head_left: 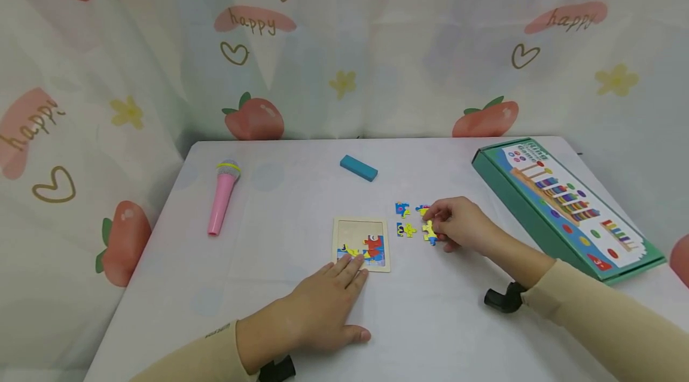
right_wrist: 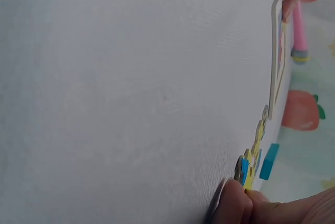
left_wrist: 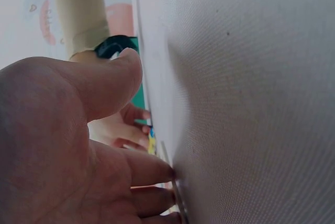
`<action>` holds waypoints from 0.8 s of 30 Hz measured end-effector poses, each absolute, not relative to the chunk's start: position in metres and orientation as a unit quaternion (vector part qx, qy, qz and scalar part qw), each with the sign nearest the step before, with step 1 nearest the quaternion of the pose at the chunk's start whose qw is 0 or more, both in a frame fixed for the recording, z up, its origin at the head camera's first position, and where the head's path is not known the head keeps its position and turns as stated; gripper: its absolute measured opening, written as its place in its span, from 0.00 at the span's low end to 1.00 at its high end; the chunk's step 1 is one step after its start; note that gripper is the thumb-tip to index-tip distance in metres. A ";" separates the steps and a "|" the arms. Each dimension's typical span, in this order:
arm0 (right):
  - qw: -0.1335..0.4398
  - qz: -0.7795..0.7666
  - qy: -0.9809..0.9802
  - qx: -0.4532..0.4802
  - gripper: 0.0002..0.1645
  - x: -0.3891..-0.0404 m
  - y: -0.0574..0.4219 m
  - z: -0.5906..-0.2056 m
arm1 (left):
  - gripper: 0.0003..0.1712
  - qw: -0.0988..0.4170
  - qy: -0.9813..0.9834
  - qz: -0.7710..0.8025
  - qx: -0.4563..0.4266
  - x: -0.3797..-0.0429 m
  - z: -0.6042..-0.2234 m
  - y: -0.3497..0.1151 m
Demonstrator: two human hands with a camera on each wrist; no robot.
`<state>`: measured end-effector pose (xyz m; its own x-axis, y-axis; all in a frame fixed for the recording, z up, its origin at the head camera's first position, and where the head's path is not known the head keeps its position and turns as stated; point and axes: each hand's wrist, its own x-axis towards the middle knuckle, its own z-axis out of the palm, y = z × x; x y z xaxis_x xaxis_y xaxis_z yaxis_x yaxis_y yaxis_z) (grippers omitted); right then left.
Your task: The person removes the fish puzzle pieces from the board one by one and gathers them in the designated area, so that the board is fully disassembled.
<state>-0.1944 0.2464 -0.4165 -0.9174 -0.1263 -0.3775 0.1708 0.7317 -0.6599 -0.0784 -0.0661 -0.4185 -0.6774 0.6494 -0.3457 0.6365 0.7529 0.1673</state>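
A small square wooden puzzle tray (head_left: 352, 228) lies mid-table, with colourful puzzle pieces (head_left: 375, 245) along its lower part. My left hand (head_left: 329, 305) rests flat on its near edge, fingers straight and thumb spread to the side. To the right of the tray, my right hand (head_left: 465, 223) pinches a yellow and blue puzzle piece (head_left: 429, 232) between thumb and fingertips, at table level. Loose pieces (head_left: 402, 209) lie just left of the right hand; its fingers partly cover one. In the right wrist view, the pinched piece (right_wrist: 244, 171) shows at the thumb tip.
A blue block (head_left: 358, 168) lies behind the tray. On the left of the table is a pink toy microphone (head_left: 220, 199). A large green box (head_left: 570, 208) takes up the right side, close to the right forearm. A printed curtain hangs behind the table.
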 end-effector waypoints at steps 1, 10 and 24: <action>0.196 -0.358 0.913 0.012 0.13 -0.194 0.246 -0.417 | 0.58 0.196 0.915 0.016 0.351 -0.079 -0.418 -0.066; 0.155 -0.317 0.936 0.014 0.10 -0.189 0.240 -0.418 | 0.58 0.197 0.915 0.014 0.351 -0.079 -0.419 -0.065; 0.056 -0.206 0.976 -0.051 0.17 -0.180 0.225 -0.413 | 0.58 0.205 0.914 0.017 0.349 -0.079 -0.417 -0.065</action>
<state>-0.1804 0.2245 -0.4133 -0.9884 -0.1232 -0.0884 -0.0769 0.9097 -0.4081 -0.0792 -0.0651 -0.4173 -0.6724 0.6449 -0.3632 0.6306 0.7561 0.1751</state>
